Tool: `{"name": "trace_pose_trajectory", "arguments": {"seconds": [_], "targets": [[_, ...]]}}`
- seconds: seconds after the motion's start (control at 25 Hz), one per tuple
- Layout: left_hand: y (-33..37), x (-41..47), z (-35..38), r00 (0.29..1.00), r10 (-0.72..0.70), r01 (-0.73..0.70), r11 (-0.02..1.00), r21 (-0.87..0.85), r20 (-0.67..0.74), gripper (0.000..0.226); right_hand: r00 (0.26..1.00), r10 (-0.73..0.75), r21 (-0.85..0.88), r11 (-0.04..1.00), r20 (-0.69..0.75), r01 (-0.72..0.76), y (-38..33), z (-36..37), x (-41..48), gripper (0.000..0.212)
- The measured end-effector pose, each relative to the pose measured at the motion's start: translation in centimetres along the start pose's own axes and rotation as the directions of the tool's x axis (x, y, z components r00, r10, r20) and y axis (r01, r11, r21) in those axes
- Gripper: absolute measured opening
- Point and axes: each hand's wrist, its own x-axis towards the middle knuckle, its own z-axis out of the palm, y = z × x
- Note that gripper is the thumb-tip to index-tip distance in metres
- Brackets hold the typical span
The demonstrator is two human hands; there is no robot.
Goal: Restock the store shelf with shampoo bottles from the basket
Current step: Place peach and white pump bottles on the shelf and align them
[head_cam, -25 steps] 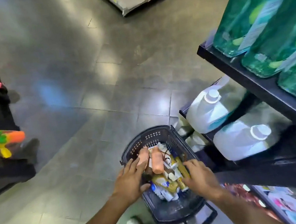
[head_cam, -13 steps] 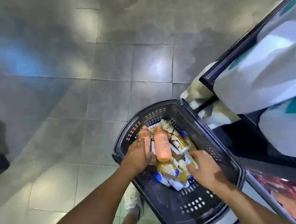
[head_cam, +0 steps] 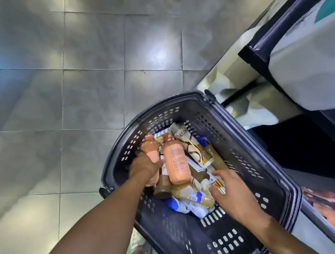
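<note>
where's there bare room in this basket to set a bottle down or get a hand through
Bare room: the near half of the basket, between the pile of bottles and the near wall. The tiled floor left of the basket is bare too. Crowded: the far half, where the left hand grips a peach bottle and the right hand reaches in.

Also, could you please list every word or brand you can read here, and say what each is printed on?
"LUX": on the white and gold pack in the basket.
Label of the peach bottle lying on top: print too small to read.
Second peach bottle, gripped by the left hand: no text visible.
Blue and white packs near the right hand: blurred, unreadable.
</note>
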Motion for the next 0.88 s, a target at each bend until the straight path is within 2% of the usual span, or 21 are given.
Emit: {"name": "trace_pose_trajectory", "arguments": {"seconds": [0.08, 0.2, 0.28, 0.4, 0.64, 0.8, 0.88], "targets": [[0.3, 0.0, -0.2, 1.0, -0.01, 0.01, 1.0, 0.012, -0.001, 0.114, 1.0, 0.004, 0.001, 1.0, -0.009, -0.004, 0.1, 0.0, 0.0, 0.047], [0.2, -2.0, -1.5, 1.0, 0.007, -0.007, 1.0, -0.02, 0.027, 0.101, 1.0, 0.015, -0.009, 1.0, 0.011, -0.015, -0.6, -0.8, -0.9, 0.047], [0.0, -4.3, -3.0, 0.997, 0.057, -0.053, 0.997, -0.063, 0.059, 0.092, 1.0, 0.012, -0.023, 1.0, 0.017, -0.011, -1.4, -1.5, -1.4, 0.048], [-1.2, -8.2, -5.2, 0.982, 0.166, -0.149, 0.971, -0.186, 0.084, 0.092, 0.999, 0.004, -0.042, 0.999, 0.038, -0.002, -2.8, -2.6, -1.9, 0.048], [-4.8, -14.6, -10.2, 0.953, 0.304, -0.245, 0.794, -0.556, 0.015, 0.081, 0.997, 0.012, -0.074, 0.997, 0.081, -0.006, -5.4, -2.4, -0.2, 0.049], [-8.1, -16.0, -12.4, 0.926, 0.378, -0.294, 0.719, -0.629, 0.0, 0.104, 0.993, 0.04, -0.088, 0.996, 0.109, -0.031, -7.1, 0.1, 2.7, 0.052], [-9.7, -16.0, -13.1, 0.92, 0.392, -0.309, 0.679, -0.667, -0.027, 0.104, 0.991, 0.073, -0.095, 0.993, 0.111, -0.063, -7.9, 2.0, 4.8, 0.055]]}}
